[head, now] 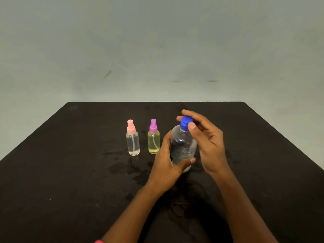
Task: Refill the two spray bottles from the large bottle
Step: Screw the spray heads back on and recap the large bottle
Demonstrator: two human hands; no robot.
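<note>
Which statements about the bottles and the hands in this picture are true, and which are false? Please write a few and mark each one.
1. The left hand holds the large bottle by its body. True.
2. The right hand grips the blue cap. True.
3. The blue cap is already off the large bottle. False: it is on the neck.
4. The pink-topped spray bottle stands left of the purple-topped spray bottle. True.
5. Both spray bottles lie on their sides. False: both stand upright on the black table, tops on.
</note>
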